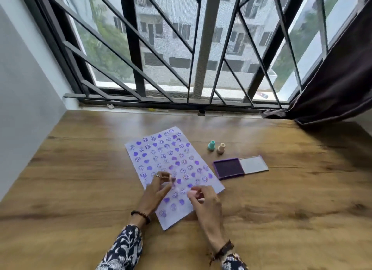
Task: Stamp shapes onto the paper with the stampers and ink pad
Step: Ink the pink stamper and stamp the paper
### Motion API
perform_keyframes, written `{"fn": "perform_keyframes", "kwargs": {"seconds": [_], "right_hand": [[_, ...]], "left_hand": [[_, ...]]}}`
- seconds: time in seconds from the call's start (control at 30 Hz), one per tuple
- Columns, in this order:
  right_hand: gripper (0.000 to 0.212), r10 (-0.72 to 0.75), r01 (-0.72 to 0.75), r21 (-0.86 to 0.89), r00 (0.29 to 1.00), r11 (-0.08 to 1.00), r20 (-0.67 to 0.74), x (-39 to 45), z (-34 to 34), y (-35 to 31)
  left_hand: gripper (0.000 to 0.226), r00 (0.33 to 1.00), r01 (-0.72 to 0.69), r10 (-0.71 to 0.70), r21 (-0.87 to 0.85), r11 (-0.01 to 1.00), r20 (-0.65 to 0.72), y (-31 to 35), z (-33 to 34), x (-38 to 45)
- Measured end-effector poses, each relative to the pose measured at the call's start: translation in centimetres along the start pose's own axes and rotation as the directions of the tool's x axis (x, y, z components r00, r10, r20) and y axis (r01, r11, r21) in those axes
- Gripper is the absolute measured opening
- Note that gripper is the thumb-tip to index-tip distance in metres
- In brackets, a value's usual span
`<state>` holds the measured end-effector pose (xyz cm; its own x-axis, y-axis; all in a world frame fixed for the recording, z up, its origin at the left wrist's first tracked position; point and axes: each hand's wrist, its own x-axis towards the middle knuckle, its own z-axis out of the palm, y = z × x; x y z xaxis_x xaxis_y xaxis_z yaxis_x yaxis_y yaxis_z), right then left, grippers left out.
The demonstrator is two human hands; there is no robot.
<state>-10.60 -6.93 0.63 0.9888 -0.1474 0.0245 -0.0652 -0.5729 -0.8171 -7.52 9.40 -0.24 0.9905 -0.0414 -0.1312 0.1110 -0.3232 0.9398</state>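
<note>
The open ink pad case (228, 168) lies on the wooden table (80, 169) just right of the paper, its purple tray filled edge to edge with a dark violet pad, and its clear lid (254, 163) folded out flat to the right, touching the tray along one side and holding nothing. Beyond the case, near the paper's right edge, stand two small stampers upright and just beside each other: a teal stamper (211, 145) and a cream stamper (221, 148). The sheet of white paper (171, 169) lies tilted on the table in front of the person, nearly covered with rows of purple prints, a mix of solid hearts, smiley faces and spiral rings, running from the far corner down to the near one. The left hand (156, 191) hovers over the lower middle of the sheet with its fingers pinched around a small pinkish stamper (170, 177), a ring on one finger and a bead bracelet (141, 215) at the wrist. The right hand (203, 201) rests at the paper's lower right edge, its fingertips closed narrowly on a small pale pink piece (192, 193); motion blur hides what exactly that piece is. Both forearms wear dark floral sleeves (124, 249). Behind the table a barred window (181, 48) looks onto a building, with a dark curtain (338, 78) at the right.
</note>
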Motion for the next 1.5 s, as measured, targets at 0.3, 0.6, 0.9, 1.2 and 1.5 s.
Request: {"fn": "perform_keyframes", "kwargs": {"seconds": [0.3, 0.6, 0.9, 1.2, 1.5], "right_hand": [[0.013, -0.233, 0.256, -0.352, 0.967, 0.901, 0.105, -0.7, 0.1, 0.1], [0.017, -0.219, 0.360, -0.400, 0.908, 0.843, 0.357, 1.9, -0.2, 0.0], [0.023, -0.007, 0.343, -0.553, 0.854, 0.760, 0.520, 5.2, 0.5, -1.9], [0.010, 0.231, -0.428, 0.433, 0.870, 0.793, 0.436, 4.3, -4.7, -0.3], [0.017, 0.102, -0.206, 0.492, 0.968, 0.846, 0.229, 1.7, -6.0, -1.1]], "left_hand": [[0.019, 1.000, 0.002, -0.002, 0.012, 1.000, -0.029, -0.1, 0.3, -0.1], [0.017, 0.999, 0.008, -0.010, -0.038, 0.999, -0.048, -1.0, 0.5, 0.3], [0.017, 0.999, 0.015, -0.017, -0.043, 0.999, -0.043, -0.9, 0.5, 0.3], [0.014, 0.999, 0.052, -0.049, -0.215, 0.975, 0.020, 0.6, -0.1, -0.3], [0.007, 0.979, 0.082, -0.003, -0.380, 0.921, 0.203, 4.0, 2.6, -1.3]]}}
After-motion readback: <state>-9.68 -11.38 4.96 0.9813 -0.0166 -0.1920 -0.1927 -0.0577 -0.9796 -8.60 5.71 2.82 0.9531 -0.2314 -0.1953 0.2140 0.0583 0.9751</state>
